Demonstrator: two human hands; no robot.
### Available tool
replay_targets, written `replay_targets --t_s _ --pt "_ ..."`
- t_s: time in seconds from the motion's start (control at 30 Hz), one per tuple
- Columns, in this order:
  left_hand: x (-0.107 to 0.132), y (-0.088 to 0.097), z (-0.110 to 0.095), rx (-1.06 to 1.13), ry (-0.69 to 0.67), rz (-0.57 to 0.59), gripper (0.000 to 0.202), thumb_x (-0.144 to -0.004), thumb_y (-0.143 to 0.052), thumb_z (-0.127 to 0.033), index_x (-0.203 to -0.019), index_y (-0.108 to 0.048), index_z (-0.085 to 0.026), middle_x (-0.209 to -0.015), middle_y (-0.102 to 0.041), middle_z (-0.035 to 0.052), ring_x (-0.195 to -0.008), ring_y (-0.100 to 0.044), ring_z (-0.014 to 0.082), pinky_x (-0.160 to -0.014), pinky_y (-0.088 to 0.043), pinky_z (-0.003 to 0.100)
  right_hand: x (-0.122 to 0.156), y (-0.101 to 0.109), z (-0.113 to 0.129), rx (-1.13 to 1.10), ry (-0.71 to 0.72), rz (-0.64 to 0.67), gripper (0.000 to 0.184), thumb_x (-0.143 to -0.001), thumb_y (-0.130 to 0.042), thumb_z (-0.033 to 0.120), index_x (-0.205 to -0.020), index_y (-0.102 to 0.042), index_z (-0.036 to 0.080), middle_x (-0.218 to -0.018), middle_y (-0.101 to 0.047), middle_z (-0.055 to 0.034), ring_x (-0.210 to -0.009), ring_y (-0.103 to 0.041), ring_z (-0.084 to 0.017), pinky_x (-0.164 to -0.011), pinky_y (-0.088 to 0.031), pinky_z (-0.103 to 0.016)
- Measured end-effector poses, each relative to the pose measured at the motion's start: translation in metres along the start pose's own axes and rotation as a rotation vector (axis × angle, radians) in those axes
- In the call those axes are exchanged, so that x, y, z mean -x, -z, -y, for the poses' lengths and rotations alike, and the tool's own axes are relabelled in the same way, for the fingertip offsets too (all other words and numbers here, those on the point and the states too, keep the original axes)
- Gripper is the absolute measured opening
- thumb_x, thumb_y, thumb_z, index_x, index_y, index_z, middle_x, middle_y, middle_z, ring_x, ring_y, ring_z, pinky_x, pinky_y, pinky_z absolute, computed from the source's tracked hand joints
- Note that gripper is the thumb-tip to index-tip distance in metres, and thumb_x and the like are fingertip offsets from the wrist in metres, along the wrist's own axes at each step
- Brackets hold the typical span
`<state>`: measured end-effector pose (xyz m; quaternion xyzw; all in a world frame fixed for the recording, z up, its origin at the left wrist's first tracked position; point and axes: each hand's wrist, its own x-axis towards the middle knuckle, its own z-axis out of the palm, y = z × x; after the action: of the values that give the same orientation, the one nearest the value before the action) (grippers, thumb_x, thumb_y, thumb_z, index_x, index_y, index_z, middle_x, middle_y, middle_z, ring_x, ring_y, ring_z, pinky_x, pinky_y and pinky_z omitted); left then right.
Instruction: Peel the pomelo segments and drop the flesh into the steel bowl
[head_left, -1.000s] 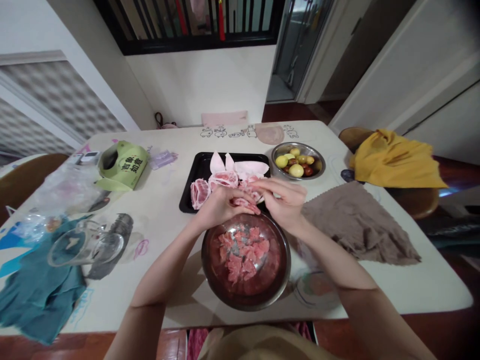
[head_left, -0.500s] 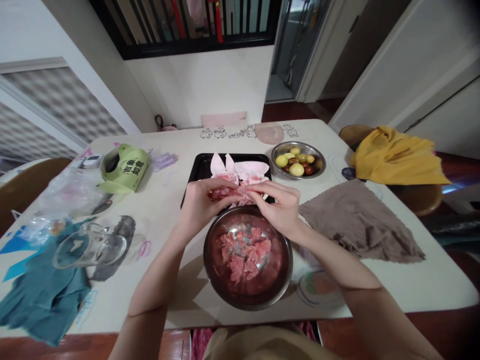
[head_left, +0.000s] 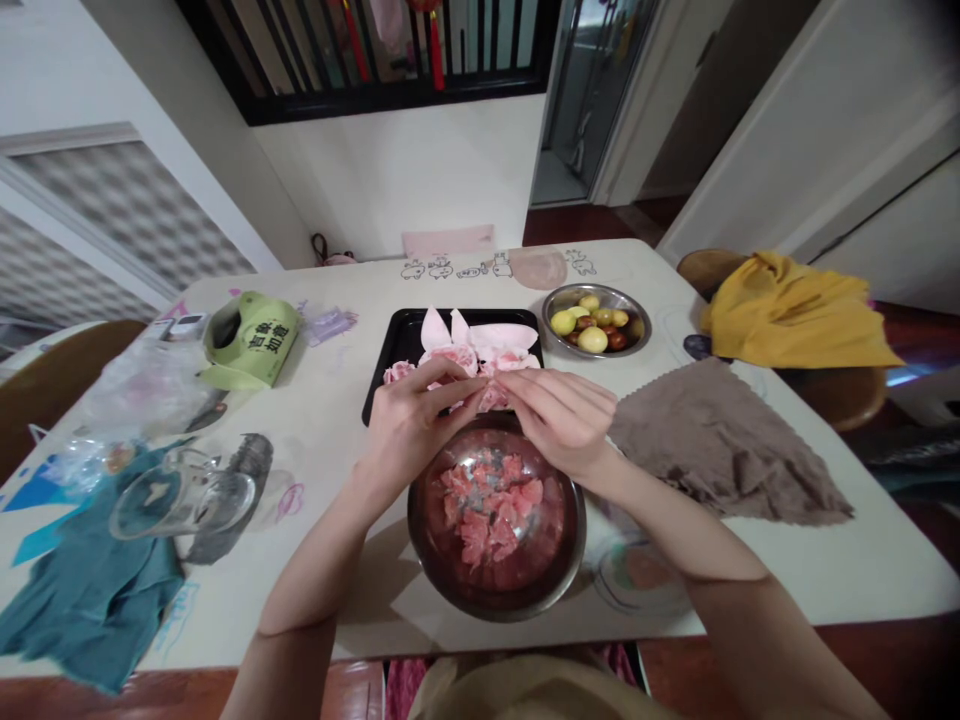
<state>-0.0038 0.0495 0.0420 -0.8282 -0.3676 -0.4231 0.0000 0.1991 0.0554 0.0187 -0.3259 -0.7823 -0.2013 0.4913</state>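
My left hand and my right hand meet over the far rim of a steel bowl, fingers pinched together on a pink grapefruit segment. The bowl holds several peeled pink flesh pieces. Just behind my hands lies a black tray with more pink segments and pale peel pieces.
A small steel bowl of yellow and red fruits sits right of the tray. A brown cloth lies at the right. At the left are a glass jug, teal cloth, green pouch and plastic bags. A yellow cloth covers a chair.
My hands have shifted slightly along the bowl's far rim and the fingers have rearranged on the segment. The rest of the table looks the same.
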Motion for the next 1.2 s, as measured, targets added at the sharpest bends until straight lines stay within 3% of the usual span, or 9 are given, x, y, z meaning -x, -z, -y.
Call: replay_targets --t_s 0.2,0.27,0.37,0.47,0.63,0.8,1.0,1.2 --pt "0.001 0.002 0.001 -0.141 -0.089 0.067 0.011 -0.095 -0.068 -0.022 -0.099 -0.078 -0.02 -0.097 -0.077 0.0022 -0.076 -0.072 0.0097 -0.064 -0.054 0.02 0.0 0.001 -0.009 0.088 0.066 -0.05 0.022 -0.092 -0.066 0.007 -0.109 -0.073 0.019 -0.095 -0.08 -0.0016 -0.085 -0.075 -0.014 -0.077 -0.055 -0.026" --pt "0.002 0.002 0.002 -0.169 -0.132 0.118 0.012 -0.096 -0.067 -0.024 -0.097 -0.078 -0.021 -0.097 -0.077 0.0015 -0.076 -0.072 0.01 -0.063 -0.052 0.021 0.001 -0.003 -0.015 0.103 0.032 -0.079 0.02 -0.092 -0.068 0.009 -0.106 -0.074 0.022 -0.094 -0.079 -0.0014 -0.083 -0.072 -0.014 -0.072 -0.053 -0.026" --pt "0.002 0.003 0.003 -0.162 -0.158 0.202 0.014 -0.098 -0.066 -0.027 -0.098 -0.079 -0.023 -0.096 -0.077 0.0005 -0.077 -0.073 0.0103 -0.06 -0.049 0.02 0.005 -0.016 -0.027 0.159 -0.025 -0.092 0.016 -0.093 -0.069 0.015 -0.102 -0.076 0.027 -0.077 -0.072 0.0013 -0.073 -0.064 -0.014 -0.061 -0.043 -0.027" --pt "0.001 0.004 0.004 -0.118 -0.149 0.244 0.015 -0.098 -0.065 -0.029 -0.1 -0.079 -0.023 -0.098 -0.078 0.0008 -0.078 -0.073 0.0103 -0.061 -0.049 0.02 0.01 -0.028 -0.036 0.134 -0.085 -0.044 0.011 -0.094 -0.069 0.02 -0.099 -0.077 0.026 -0.07 -0.067 0.0008 -0.073 -0.057 -0.016 -0.061 -0.04 -0.03" --pt "-0.002 0.005 0.005 -0.039 -0.12 0.268 0.017 -0.099 -0.064 -0.028 -0.097 -0.079 -0.021 -0.096 -0.077 0.0024 -0.082 -0.074 0.0124 -0.07 -0.055 0.022 0.019 -0.044 -0.046 -0.019 -0.247 0.073 0.015 -0.098 -0.065 0.028 -0.103 -0.078 0.024 -0.078 -0.068 -0.0021 -0.079 -0.058 -0.018 -0.066 -0.043 -0.03" --pt "-0.002 0.005 0.008 0.073 -0.067 0.328 0.015 -0.098 -0.065 -0.026 -0.098 -0.079 -0.021 -0.1 -0.075 0.003 -0.086 -0.072 0.0131 -0.077 -0.056 0.024 0.026 -0.056 -0.053 -0.074 -0.364 0.217 0.022 -0.099 -0.059 0.019 -0.108 -0.078 0.023 -0.09 -0.07 -0.0048 -0.087 -0.064 -0.02 -0.071 -0.046 -0.031" --pt "-0.003 0.007 0.008 0.209 -0.027 0.396 0.011 -0.095 -0.069 -0.027 -0.096 -0.078 -0.021 -0.099 -0.073 0.0034 -0.087 -0.07 0.0139 -0.081 -0.056 0.027 0.025 -0.058 -0.057 0.014 -0.496 0.333 0.017 -0.091 -0.071 0.023 -0.105 -0.078 0.023 -0.091 -0.074 -0.0049 -0.089 -0.066 -0.023 -0.071 -0.047 -0.033" --pt "-0.005 0.006 0.007 0.265 -0.024 0.37 0.013 -0.097 -0.065 -0.023 -0.096 -0.077 -0.019 -0.099 -0.073 0.005 -0.089 -0.07 0.0141 -0.082 -0.057 0.028 0.023 -0.056 -0.057 -0.032 -0.507 0.44 0.029 -0.091 -0.061 0.01 -0.111 -0.077 0.023 -0.102 -0.077 -0.0054 -0.099 -0.067 -0.024 -0.075 -0.049 -0.033"
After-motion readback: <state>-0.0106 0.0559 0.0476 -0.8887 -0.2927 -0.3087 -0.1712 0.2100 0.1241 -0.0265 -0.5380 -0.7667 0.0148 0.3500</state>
